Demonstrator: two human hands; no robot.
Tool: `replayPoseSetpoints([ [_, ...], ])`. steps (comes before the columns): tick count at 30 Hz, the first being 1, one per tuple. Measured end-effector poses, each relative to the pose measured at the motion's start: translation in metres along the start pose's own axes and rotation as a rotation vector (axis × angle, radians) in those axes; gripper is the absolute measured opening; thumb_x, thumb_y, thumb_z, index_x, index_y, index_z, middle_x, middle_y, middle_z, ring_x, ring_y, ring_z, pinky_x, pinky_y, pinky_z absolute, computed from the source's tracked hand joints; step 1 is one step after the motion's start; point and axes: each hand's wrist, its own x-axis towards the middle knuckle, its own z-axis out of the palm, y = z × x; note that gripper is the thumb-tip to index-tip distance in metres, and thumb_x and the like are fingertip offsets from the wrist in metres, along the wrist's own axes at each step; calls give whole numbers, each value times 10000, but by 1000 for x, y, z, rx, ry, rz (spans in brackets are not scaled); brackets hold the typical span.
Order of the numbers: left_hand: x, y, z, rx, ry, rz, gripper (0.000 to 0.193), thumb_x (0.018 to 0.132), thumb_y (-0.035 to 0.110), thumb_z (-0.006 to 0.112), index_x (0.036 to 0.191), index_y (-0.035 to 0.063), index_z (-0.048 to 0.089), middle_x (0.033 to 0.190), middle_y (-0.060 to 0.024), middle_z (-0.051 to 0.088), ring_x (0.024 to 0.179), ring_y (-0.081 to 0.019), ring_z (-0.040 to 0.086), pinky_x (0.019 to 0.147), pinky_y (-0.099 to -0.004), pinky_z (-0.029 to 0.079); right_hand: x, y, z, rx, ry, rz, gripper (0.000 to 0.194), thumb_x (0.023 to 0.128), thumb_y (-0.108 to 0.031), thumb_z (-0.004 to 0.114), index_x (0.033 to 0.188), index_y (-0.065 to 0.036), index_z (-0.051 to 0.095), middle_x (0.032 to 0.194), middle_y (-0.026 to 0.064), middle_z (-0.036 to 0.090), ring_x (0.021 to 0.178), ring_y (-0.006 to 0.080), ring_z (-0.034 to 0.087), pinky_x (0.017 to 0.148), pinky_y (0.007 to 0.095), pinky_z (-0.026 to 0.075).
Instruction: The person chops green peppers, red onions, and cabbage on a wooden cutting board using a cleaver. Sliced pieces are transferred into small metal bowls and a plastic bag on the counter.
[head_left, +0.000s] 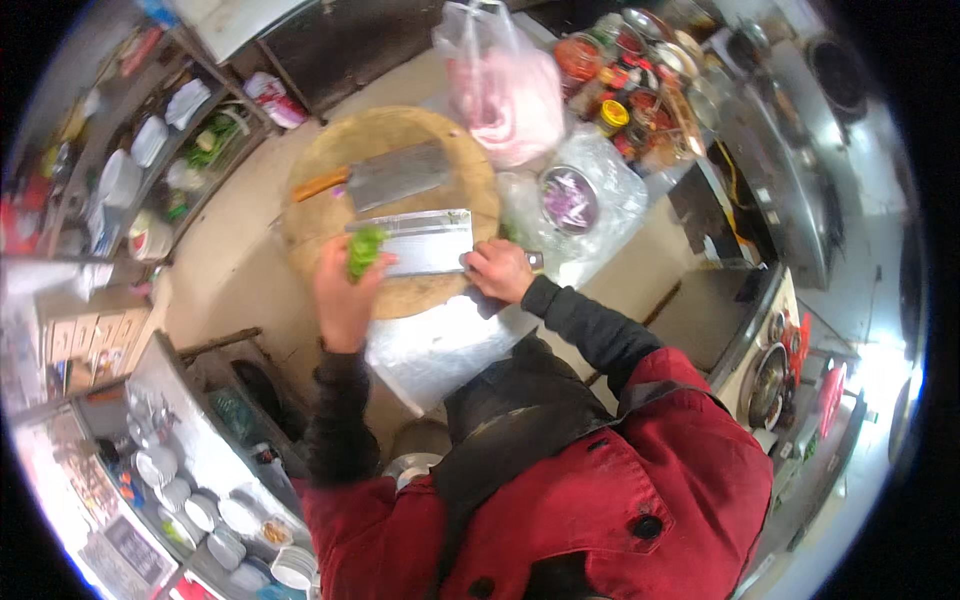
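Observation:
My left hand (346, 289), a little blurred, holds a small piece of green leafy vegetable (365, 251) over the front left of the round wooden chopping board (319, 154). In my right hand (501, 270) is the dark handle of a bright-bladed cleaver (435, 251). Its broad blade points left, above the board's near part, and reaches close to the fingers of my left hand. Farther back on the board lies a second cleaver (397, 176) with an orange wooden handle. A scrap of purple vegetable (337, 193) sits by that handle.
Right of the board, a bowl of shredded purple vegetable (568, 199) stands on clear plastic. Behind it are a plastic bag with pink contents (506, 97) and crowded seasoning jars (613, 114). Shelves (161, 161) line the left; stacked white dishes (292, 566) stand lower left.

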Motion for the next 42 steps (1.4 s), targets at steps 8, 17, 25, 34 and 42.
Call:
replayPoseSetpoints([
  [8,-10,57,30,374,-1,268,510,750,28,675,1237,22,526,982,-187,630,819,-295,660,714,-377,519,37,-19,-41,166,-113,202,362,783,-162,724,1108,-45,613,1044,119,622,960,289,592,871,399,477],
  [17,-49,36,118,710,-455,598,455,793,204,691,1173,36,507,920,-174,598,723,-397,615,625,-469,492,-9,-84,-191,356,-72,421,233,866,-221,612,994,-28,598,773,219,613,701,401,617,617,457,496],
  [25,-139,30,154,861,-1060,394,356,831,266,664,1064,45,512,878,-183,611,720,-399,619,612,-500,478,-129,-114,-203,437,-382,476,221,837,-245,595,831,-25,577,721,217,594,716,421,608,624,501,479],
  [34,-194,59,176,827,-1185,198,358,824,271,693,1047,53,519,863,-175,622,805,-388,638,659,-466,490,-165,-97,-209,892,-460,297,273,761,-260,662,818,0,603,719,219,598,721,421,606,616,482,468],
  [42,-231,73,160,847,-1039,250,331,849,244,644,1098,58,532,843,-153,600,724,-359,628,611,-456,496,-163,-113,-195,1023,-522,194,246,735,-223,660,805,6,605,693,182,600,654,356,605,593,443,462],
])
